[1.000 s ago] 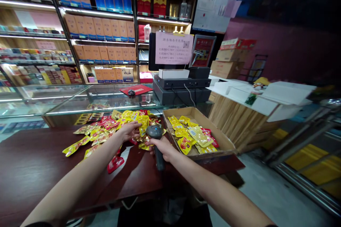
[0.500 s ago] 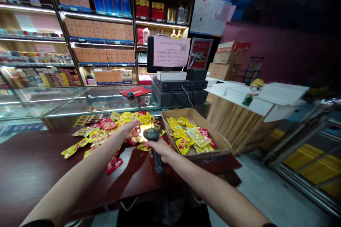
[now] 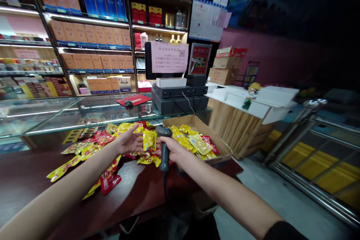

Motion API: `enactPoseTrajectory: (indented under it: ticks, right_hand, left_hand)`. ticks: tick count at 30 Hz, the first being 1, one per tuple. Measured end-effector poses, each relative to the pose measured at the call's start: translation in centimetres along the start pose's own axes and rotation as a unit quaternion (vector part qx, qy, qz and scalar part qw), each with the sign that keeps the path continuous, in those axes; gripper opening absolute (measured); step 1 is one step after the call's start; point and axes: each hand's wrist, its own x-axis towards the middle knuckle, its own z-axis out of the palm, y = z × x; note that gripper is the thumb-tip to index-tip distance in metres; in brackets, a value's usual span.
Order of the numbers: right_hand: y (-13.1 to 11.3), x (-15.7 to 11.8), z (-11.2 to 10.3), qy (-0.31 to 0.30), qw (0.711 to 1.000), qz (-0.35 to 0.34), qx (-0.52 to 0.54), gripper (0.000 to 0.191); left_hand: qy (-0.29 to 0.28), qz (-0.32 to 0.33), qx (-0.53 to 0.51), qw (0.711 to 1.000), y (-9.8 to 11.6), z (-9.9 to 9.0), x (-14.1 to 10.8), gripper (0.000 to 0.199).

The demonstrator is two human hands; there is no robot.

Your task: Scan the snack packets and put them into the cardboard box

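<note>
My right hand is wrapped around the handle of a black barcode scanner, its head up and its cord hanging down. A yellow snack packet stands upright between the scanner and my left hand. The left fingers are stretched out and apart, close to the packet's left edge. The right fingertips come near its right edge; whether they pinch it I cannot tell. Beneath and behind my left hand spreads a pile of yellow and red snack packets. To the right, a shallow cardboard box holds several more packets.
Behind the dark wooden table runs a glass display counter. On it stand a monitor with a pink notice, a black cash drawer and a mouse. Stocked shelves line the back; a metal railing stands at right.
The scanner's bright light on the packet has gone out. My left fingers have spread, and the yellow packet now shows upright beside the scanner. The whole view has shifted somewhat.
</note>
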Motion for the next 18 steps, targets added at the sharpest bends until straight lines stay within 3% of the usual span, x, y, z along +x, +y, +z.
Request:
enactPoseTrajectory:
  ticks: [4, 7, 11, 18]
  right_hand:
    - [-2.7, -0.6, -1.7, -0.015, 1.0, 0.008, 0.018, 0.014]
    - [-4.8, -1.0, -3.8, -0.039, 0.999, 0.013, 0.036, 0.017]
    - [-7.8, -1.1, -7.4, -0.006, 0.998, -0.008, 0.06, 0.02]
    - [-11.9, 0.1, -13.1, 0.094, 0.989, -0.088, 0.07, 0.018]
  left_hand:
    - [-0.041, -0.018, -0.015, 0.999, 2.0, 2.7, 0.6, 0.066]
    - [-0.059, -0.031, -0.009, 0.998, 3.2, 4.9, 2.7, 0.08]
    - [-0.075, -0.046, 0.01, 0.996, 4.6, 8.4, 7.2, 0.092]
    - [-0.023, -0.02, 0.066, 0.997, 5.8, 14.7, 15.6, 0.101]
